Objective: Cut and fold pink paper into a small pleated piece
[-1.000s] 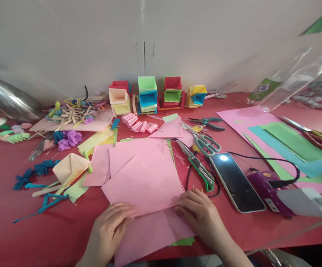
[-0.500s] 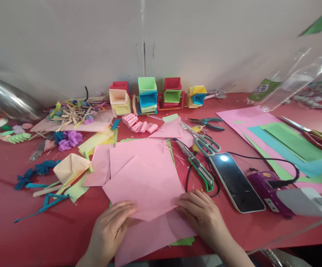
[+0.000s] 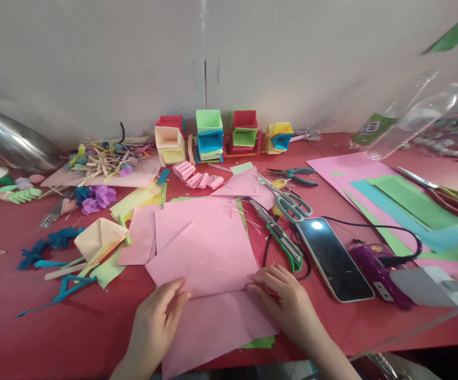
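Observation:
A pink paper sheet lies over other pink sheets, and its near edge now runs nearly straight between my hands. My left hand is at the sheet's lower left corner, thumb and fingers slightly apart, with the fingertips by the edge. At the right end of that edge, my right hand pinches the paper between thumb and fingers. Another pink sheet extends below toward the table's front edge. A green cutter lies just beyond my right hand.
Scissors, pliers and a phone lie to the right, near a purple adapter. Folded paper boxes stand at the back. Paper flowers and a cream folded piece are left.
The sheet's pointed near corner no longer shows; its near edge is now straight. My left thumb and fingers have parted a little. My right hand has barely moved.

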Motion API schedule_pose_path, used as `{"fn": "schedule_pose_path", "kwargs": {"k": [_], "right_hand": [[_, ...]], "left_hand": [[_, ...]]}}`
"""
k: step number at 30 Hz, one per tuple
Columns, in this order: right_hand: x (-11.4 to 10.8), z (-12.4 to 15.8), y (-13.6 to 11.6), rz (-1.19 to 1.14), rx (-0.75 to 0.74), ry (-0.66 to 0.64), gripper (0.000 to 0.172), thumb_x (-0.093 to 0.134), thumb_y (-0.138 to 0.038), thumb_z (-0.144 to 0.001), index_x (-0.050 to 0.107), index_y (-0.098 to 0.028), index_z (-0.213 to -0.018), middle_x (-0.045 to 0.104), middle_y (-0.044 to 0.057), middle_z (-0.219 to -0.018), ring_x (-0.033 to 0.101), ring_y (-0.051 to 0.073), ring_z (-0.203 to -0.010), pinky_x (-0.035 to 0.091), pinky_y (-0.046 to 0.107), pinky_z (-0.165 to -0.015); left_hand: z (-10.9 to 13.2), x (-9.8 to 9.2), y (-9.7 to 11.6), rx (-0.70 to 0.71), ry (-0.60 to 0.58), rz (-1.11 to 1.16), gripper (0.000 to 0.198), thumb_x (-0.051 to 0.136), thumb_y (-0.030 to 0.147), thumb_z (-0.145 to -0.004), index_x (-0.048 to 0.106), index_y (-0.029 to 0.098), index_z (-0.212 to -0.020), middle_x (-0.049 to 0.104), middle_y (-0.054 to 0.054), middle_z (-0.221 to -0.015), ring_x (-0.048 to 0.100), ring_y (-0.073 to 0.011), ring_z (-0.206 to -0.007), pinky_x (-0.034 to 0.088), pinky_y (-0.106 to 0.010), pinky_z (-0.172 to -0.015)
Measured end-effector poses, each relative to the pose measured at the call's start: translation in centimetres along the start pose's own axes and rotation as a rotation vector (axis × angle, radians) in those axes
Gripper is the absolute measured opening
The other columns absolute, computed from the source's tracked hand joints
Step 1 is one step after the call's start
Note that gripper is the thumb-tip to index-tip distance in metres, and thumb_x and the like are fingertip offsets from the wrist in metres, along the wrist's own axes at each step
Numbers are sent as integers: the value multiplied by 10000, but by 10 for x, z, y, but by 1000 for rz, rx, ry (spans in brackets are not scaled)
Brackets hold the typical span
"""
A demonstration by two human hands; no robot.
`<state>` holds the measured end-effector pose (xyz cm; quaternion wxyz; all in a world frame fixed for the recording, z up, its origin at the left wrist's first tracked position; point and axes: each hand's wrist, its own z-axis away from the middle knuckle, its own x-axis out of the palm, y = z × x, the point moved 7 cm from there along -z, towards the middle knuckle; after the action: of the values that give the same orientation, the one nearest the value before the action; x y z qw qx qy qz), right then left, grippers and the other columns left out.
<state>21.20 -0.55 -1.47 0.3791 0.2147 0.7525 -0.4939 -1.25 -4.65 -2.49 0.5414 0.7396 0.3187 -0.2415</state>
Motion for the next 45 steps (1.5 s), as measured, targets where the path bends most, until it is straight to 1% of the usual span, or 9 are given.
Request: {"fn": "schedule_pose_path", "kwargs": {"k": [5, 9, 16, 19, 22, 24, 30, 37, 45], "right_hand": [[7, -5, 8, 49, 170, -28, 132, 543, -287, -849, 644, -221, -794, 641, 24, -743, 557, 202, -731, 422, 328, -673], [9, -5, 9, 100, 215, -41, 112, 558, -273, -836, 627, -222, -763, 626, 24, -755, 552, 210, -750, 406, 330, -675], [6, -1, 8, 71, 202, -12, 80, 564, -264, -837, 604, -211, -792, 622, 25, -759, 533, 205, -749, 401, 334, -685], [4, 2, 7, 5, 152, -50, 84, 565, -212, -834, 603, -208, -758, 622, 26, -789, 527, 193, -765, 405, 326, -698], [1, 7, 3, -45, 46, -113, 98, 561, -153, -828, 619, -220, -787, 631, 22, -878, 528, 182, -818, 405, 324, -736], [-2, 10, 0, -33, -25, -116, 104, 564, -161, -829, 635, -236, -840, 633, 23, -915, 526, 180, -833, 405, 327, -746], [-6, 11, -8, 37, -130, 4, 84, 592, -267, -822, 674, -272, -802, 647, 10, -860, 529, 174, -795, 398, 322, -718], [4, 6, 5, 64, 132, 65, 281, 492, -376, -877, 629, -207, -700, 628, 44, -854, 524, 190, -789, 394, 337, -713], [7, -2, 6, 377, 194, 73, 308, 464, -409, -883, 623, -197, -727, 608, 51, -809, 496, 214, -755, 346, 342, -668]], "left_hand": [[-2, 4, -12, -214, 19, -25, 391, 464, 420, -861, 509, 162, -1151, 708, -40, -711, 689, -172, -637, 501, -185, -471], [-9, 5, -7, -165, 72, -136, 410, 430, 421, -873, 475, 156, -1183, 700, -59, -796, 685, -177, -665, 494, -206, -483], [-12, 11, -13, -197, -16, -51, 395, 431, 382, -874, 427, 168, -1206, 637, -15, -761, 639, -144, -614, 482, -215, -512], [-11, 10, -16, -221, -172, 79, 372, 535, 327, -814, 467, 191, -1154, 625, 4, -736, 634, -143, -652, 507, -220, -580], [-9, 12, -3, -68, -435, 151, 280, 528, 85, -725, 587, 231, -957, 649, -5, -848, 631, -147, -801, 502, -232, -724], [-9, 10, 6, 49, -486, 139, 364, 450, -17, -667, 628, 234, -861, 644, -13, -898, 613, -149, -849, 487, -239, -753], [-8, 8, 10, 141, -358, 176, 199, 480, 113, -822, 647, 214, -861, 638, -30, -826, 617, -134, -774, 493, -210, -677], [-3, 2, -13, -64, -36, -2, 200, 500, 303, -859, 592, 179, -986, 667, -21, -757, 655, -127, -651, 509, -162, -577], [-5, 10, 1, 75, -43, -208, 336, 373, 165, -891, 558, 214, -1167, 605, -86, -1012, 633, -162, -885, 520, -233, -705]]}}
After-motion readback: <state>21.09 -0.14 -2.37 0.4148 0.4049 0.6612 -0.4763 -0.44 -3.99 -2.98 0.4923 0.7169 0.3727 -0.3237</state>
